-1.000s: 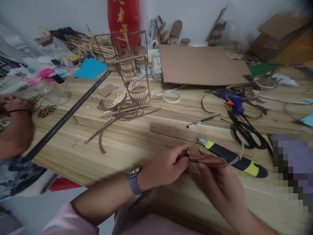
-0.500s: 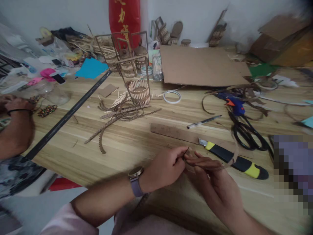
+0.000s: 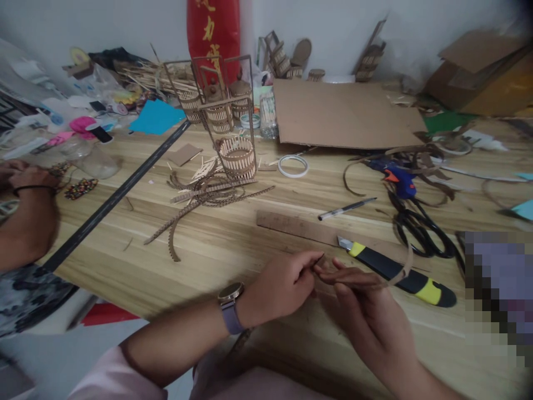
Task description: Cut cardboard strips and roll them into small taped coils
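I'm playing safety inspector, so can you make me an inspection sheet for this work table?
Surface: wooden table, striped grain.
Job's things: thin curved strip; knife near the right hand, blade showing.
Clutter: strip pile beside a slatted basket; pen; black-handled scissors; blue glue gun.
Hands: left hand and right hand meet, seemingly both holding the strip.
Cables: pale line at the right; can't tell if it's a cable.
Surroundings: another person's forearm at the left; red banner behind.

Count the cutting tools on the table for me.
2: the utility knife, lying just beyond the right hand, and the black-handled scissors, farther off, by the blue glue gun. More may be hidden.
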{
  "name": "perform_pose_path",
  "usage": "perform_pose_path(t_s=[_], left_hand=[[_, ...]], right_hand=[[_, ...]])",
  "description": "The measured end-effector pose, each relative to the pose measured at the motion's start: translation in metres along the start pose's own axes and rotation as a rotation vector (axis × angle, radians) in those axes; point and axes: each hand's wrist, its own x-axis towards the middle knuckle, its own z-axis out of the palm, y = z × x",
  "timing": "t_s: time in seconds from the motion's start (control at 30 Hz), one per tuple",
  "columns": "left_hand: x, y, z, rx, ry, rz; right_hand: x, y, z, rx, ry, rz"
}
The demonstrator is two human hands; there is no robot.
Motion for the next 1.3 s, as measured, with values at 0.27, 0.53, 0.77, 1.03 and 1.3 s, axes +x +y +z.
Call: perform_pose_path(t_s=[0.27,0.53,0.77,1.03,1.3], left_hand=[[0.001,0.0,-0.002,0.002,-0.02,-0.007],[0.001,-0.001,-0.001,0.05,-0.002,0.009],[0.0,0.0,0.0,0.063,-0.01,0.029],[-0.002,-0.003,0.004,0.066,0.002,-0.014],[-0.002,0.002,0.0,0.073,0.005,-0.015]], right_hand=[[0.001,0.001,-0.001,0.01,-0.006,0.016],[0.004,0.005,-0.007,-0.309,-0.057,-0.208],[0.006,-0.002,-0.004,-0.361,-0.028,-0.212],[0.005,-0.006,-0.003,-0.324,-0.049,-0.152],[0.001,-0.001,-0.001,-0.129,0.003,-0.059]])
